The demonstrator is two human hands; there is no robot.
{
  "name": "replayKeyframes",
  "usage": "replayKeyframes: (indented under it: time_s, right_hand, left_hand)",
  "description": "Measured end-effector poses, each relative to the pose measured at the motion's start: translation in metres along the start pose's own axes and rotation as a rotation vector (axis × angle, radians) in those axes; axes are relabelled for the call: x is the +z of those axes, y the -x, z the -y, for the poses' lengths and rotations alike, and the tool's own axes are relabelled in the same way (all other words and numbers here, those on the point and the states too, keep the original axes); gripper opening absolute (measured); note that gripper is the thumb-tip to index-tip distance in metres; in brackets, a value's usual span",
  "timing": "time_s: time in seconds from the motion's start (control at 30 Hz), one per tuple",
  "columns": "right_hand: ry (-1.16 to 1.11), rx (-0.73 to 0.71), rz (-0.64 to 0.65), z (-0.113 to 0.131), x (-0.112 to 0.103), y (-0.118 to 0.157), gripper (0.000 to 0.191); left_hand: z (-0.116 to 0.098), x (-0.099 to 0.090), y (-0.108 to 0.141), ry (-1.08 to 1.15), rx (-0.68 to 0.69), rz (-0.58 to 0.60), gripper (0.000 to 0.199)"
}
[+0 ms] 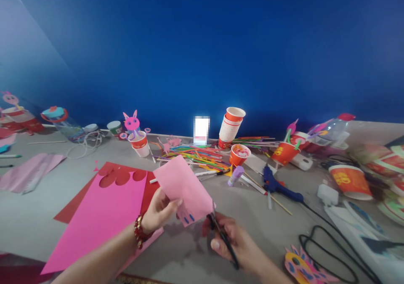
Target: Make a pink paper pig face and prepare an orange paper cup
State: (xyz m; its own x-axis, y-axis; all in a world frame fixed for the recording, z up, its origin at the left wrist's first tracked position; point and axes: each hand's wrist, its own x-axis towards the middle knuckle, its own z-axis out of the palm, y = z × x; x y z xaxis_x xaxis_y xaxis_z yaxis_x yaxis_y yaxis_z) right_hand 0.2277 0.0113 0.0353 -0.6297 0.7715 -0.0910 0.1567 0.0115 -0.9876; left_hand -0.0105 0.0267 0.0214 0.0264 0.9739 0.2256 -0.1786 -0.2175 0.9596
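My left hand grips a light pink sheet of paper by its left edge, thumb on top, above the table. Small blue oval marks show near the sheet's lower corner. In my right hand is a pair of dark-handled scissors, with the blades pointing up at the sheet's right corner. Whether the blades have paper between them is hard to make out. Below my left forearm lies a bright pink sheet with round cut-outs along its top, over a red sheet.
Colourful sticks lie spread at the back, near a stack of paper cups and a cup with paper scraps. A blue glue gun trails a black cord at right. A pink figure sits in a cup at left.
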Motion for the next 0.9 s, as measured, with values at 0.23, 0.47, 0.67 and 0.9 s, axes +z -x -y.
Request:
replayKeyframes:
  time_s: [0.23,0.47,0.67,0.9]
  right_hand:
    - [-0.097,0.223,0.033,-0.01,0.005,0.001,0.066]
    - [-0.28,0.322,0.114,-0.02,0.019,-0.007,0.07]
    - [-0.338,0.262,0.121,-0.024,0.02,-0.003,0.068]
    - [-0.38,0.238,0.064,-0.024,0.022,0.0,0.066]
  left_hand:
    - [0.003,0.009,-0.014,0.027,-0.185,-0.105,0.027]
    - [0.015,0.019,-0.013,0.127,-0.212,-0.107,0.027]
    - [0.014,0.022,-0.009,0.07,-0.143,-0.071,0.023]
    - [0.014,0.018,-0.007,-0.047,-0.089,-0.07,0.018]
